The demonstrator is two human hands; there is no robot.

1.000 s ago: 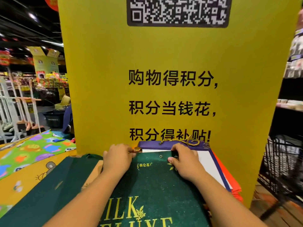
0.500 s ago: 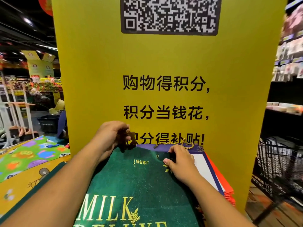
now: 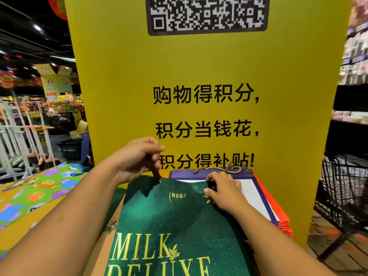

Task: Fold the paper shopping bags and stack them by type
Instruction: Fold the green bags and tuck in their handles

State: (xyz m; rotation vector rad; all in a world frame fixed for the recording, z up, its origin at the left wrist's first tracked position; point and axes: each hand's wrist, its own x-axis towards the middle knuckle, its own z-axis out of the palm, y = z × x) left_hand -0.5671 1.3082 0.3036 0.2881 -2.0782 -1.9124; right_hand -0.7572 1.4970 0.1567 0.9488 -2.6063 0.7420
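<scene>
A dark green paper bag (image 3: 175, 216) printed "MILK DELUXE" lies flat in front of me. My left hand (image 3: 137, 158) is raised above its top left corner and pinches the bag's brown cord handle (image 3: 156, 174), pulling it up from the eyelet. My right hand (image 3: 223, 190) rests on the bag's top right corner, fingers curled round a small dark piece of the handle there. Under the green bag lies a purple and white bag (image 3: 254, 192) with a gold rope handle (image 3: 219, 169), on top of orange bags (image 3: 278, 214).
A tall yellow sign board (image 3: 199, 76) with a QR code stands right behind the stack. Colourful patterned bags (image 3: 35, 194) lie at the left. A black wire basket (image 3: 346, 192) stands at the right, shop shelves and aisles beyond.
My left hand has lifted from the bag's top edge, drawing the brown cord handle upward. The right hand stays on the top right corner. The view has tilted down a little.
</scene>
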